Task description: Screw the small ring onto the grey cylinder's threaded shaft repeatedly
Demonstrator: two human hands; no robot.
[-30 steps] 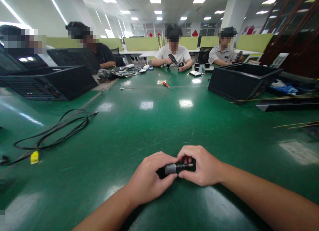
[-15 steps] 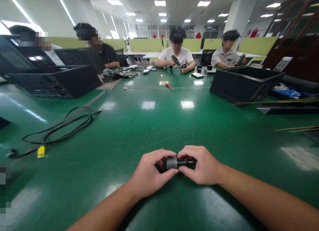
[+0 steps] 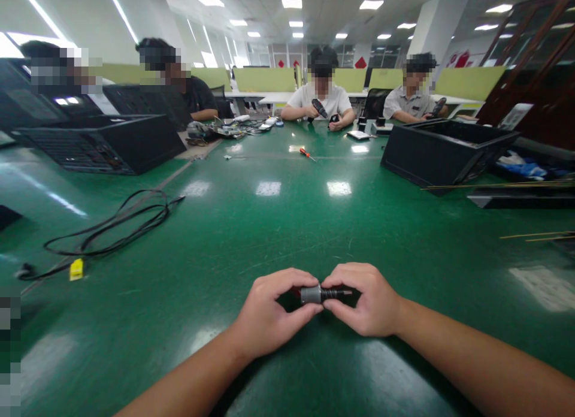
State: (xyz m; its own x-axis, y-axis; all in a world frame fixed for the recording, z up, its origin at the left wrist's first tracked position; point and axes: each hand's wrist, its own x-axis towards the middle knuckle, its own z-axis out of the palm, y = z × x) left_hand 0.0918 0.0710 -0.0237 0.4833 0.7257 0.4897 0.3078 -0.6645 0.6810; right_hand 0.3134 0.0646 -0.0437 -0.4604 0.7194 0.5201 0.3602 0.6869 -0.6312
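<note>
A small grey cylindrical part with a spring-wound black shaft and a narrow tip lies level between my two hands, low over the green table. My left hand is closed around the grey cylinder from the left, thumb below and fingers above. From the right, my right hand pinches the part where the cylinder meets the spring, and the shaft points into its palm. Something dark red shows behind the cylinder, inside the left hand; I cannot make it out.
A coiled black cable with a yellow tag lies left. Black computer cases stand at left and right. An orange screwdriver lies mid-table. Several people sit across; one holds a power drill.
Both hands stay on the grey part in nearly the same place. My right fingers have shifted slightly, and more of the shaft's tip shows. The view has moved a little.
</note>
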